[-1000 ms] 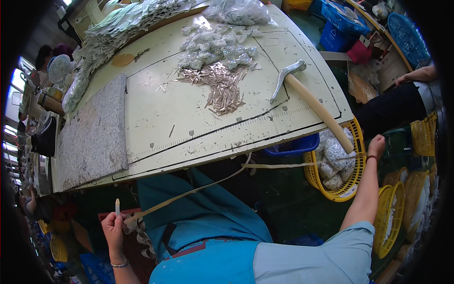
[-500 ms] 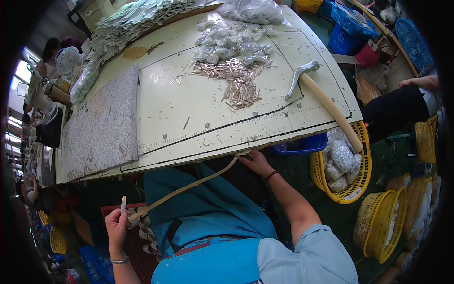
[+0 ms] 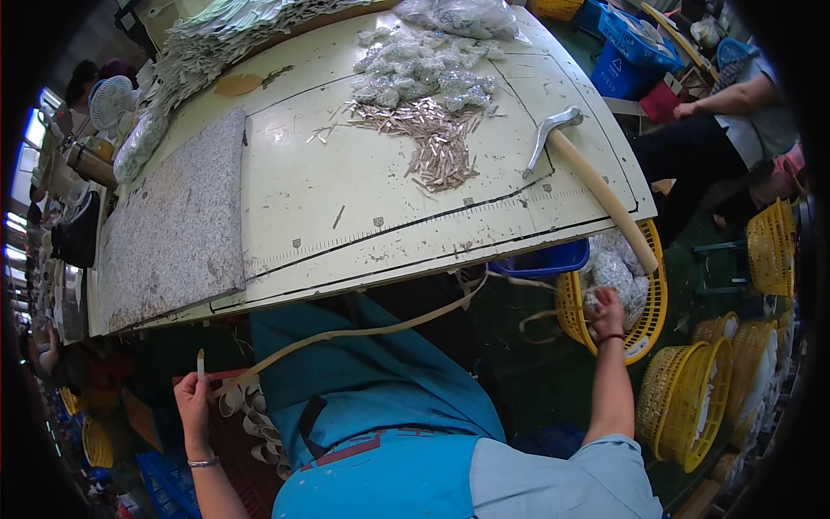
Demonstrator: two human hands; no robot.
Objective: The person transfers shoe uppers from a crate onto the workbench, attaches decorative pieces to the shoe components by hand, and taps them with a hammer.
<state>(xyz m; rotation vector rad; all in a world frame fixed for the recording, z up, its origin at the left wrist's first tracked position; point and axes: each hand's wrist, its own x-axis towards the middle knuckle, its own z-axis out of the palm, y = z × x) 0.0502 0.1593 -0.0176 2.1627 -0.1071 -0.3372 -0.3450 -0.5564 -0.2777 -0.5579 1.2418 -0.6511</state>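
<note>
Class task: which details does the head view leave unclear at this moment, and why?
Head view:
- Right hand: motion blur obscures whether it grips the tan strip.
- Pale stick: its lower end is hidden by the left hand.
- Blue bin: far part covered by the tabletop.
- Clear plastic bag: cut off by the upper edge.

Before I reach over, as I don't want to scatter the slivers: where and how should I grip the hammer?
Probably by the hammer handle's near end, from the near right: that straight, slim length juts past the table, so a full wrap should fit.
</note>
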